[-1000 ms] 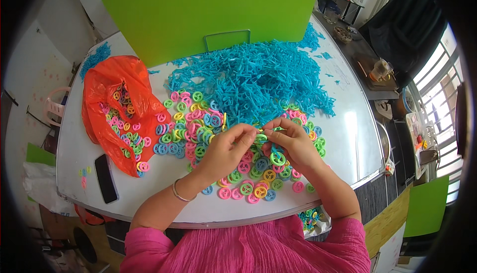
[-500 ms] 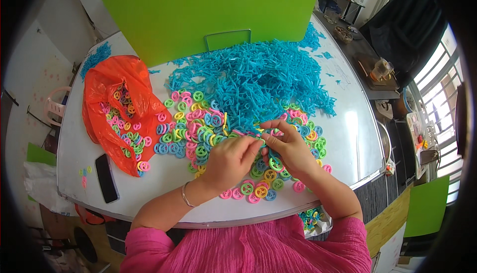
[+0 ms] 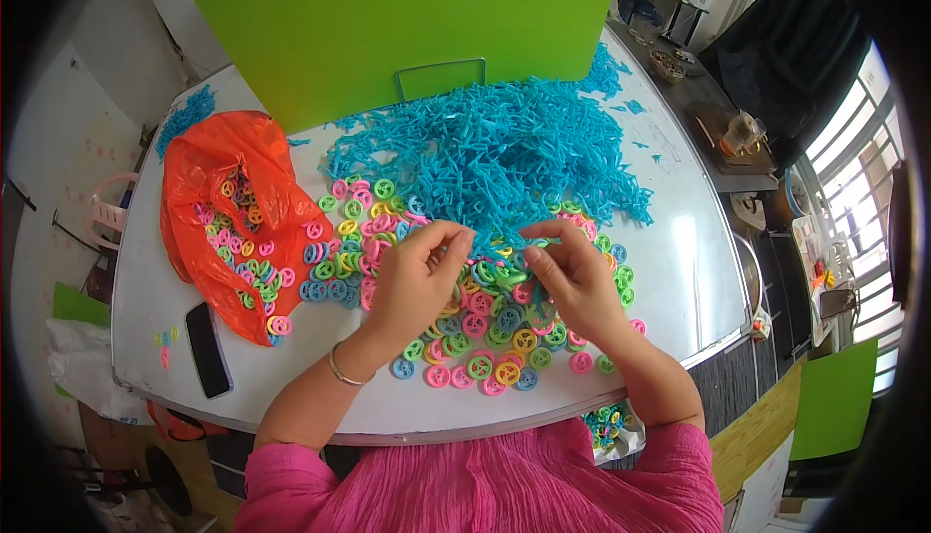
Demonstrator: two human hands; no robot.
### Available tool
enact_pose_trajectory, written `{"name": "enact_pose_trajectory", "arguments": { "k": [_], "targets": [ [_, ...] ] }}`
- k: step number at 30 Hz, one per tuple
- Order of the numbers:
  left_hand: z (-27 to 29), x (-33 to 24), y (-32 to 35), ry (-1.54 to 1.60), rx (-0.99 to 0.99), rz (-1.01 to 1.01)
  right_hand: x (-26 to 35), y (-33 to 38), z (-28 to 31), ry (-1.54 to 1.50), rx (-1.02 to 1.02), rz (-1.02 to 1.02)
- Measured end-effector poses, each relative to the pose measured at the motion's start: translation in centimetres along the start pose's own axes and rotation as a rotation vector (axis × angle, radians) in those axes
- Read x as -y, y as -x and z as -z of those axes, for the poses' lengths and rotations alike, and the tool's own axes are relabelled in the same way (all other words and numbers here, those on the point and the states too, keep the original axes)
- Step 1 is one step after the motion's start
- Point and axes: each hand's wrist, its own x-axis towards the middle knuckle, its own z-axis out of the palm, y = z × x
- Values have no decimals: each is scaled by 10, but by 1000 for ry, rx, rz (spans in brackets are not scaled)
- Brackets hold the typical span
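Although I watch from a distance, I can see plenty left to work through on the white table [image 3: 669, 290]. At its far side stands a big green board [image 3: 388, 29], and before that spreads a broad heap of blue plastic sticks [image 3: 504, 145], loose and tangled. Left of the heap slumps a red bag [image 3: 289, 205], more small wheels showing in its mouth and down its side. What is done is harder to say: in the pile of pink, green, yellow and blue wheels [image 3: 474, 325] on the near side, I cannot pick out a worked piece from a loose one (the view is wide and the parts are tiny), so I judge this well short of the end.

My left hand [image 3: 415, 279] and right hand [image 3: 582, 281] are over the border where the wheels meet the sticks. They are apart from each other, with blue sticks and some wheels in the gap between and below them. On the left, thumb and forefinger come close at the tips, but I cannot tell whether they pinch anything. On the right, those tips look slightly parted; a bit of teal [image 3: 539, 290] shows beneath the curled fingers, whether gripped or just lying there I cannot tell.
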Motion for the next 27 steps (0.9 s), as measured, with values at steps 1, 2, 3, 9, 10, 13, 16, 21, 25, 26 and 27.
{"name": "enact_pose_trajectory", "arguments": {
  "k": [1,2,3,9,10,13,16,21,25,26,27],
  "targets": [
    [5,-3,-4,-272,-23,-126,2,0,6,-6,69,-21],
    [9,-7,-6,-540,-43,-256,10,2,19,-3,63,-20],
    [16,-4,-5,-548,-55,-251,17,3,35,127,323,27],
    [23,-2,-3,-705,195,-206,38,40,87,392,1213,62],
    [22,0,-1,-724,237,-246,35,50,90,431,1288,28],
    [16,1,-1,-753,287,-295,35,67,92,608,1432,-160],
    [15,2,0,-801,270,-306,38,70,93,597,1422,-219],
    [13,9,-3,-781,266,-329,31,35,77,377,861,109],
    [13,7,-2,-722,279,-356,8,-12,18,657,326,207],
    [13,10,-2,-783,283,-418,-7,-22,8,792,251,319],
    [10,11,-1,-783,284,-418,-17,-29,1,927,175,430]
  ]
}}
